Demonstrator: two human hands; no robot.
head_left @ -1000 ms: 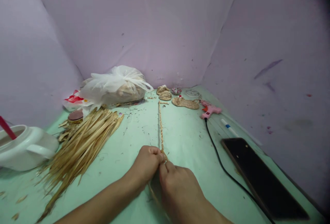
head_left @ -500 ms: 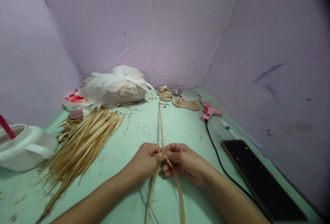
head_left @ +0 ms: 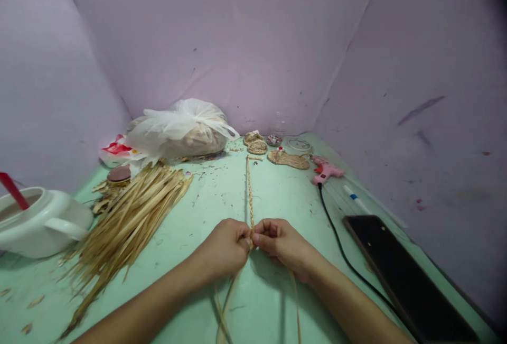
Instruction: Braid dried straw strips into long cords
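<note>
A smooth pale-green tabletop [head_left: 209, 196] spreads beneath and around the fingers. Beyond them to the left slumps a knotted white plastic bag [head_left: 178, 132], thin and creased; pale bulky contents show through its film, too blurred to name. Nearer the fingers on that side fans a bundle of dry leaf strips [head_left: 138, 212], tan, flat and ragged at the ends. Well to their right lies a flat dark phone [head_left: 407, 280]. Far left of them stands a glossy white pot [head_left: 51, 222], rounded and handled, with a red stick [head_left: 13, 191] leaning out of its mouth.

The left hand [head_left: 225, 246] has thumb and curled fingers clamped on the near end of a narrow straw braid [head_left: 250, 196]; the right hand [head_left: 283, 243] pinches the same spot from the other side, thumb and forefinger together. The braid runs straight away from the fingertips, its plait tight and bumpy, while loose flat strands [head_left: 224, 307] trail below them.

Ahead and right of the fingers rests a pink plastic glue gun [head_left: 327, 169] with a black cord. Just left of it lies a woven, sole-shaped piece [head_left: 289, 159], and behind that a small bowl [head_left: 274, 140] holds multicoloured bits.
</note>
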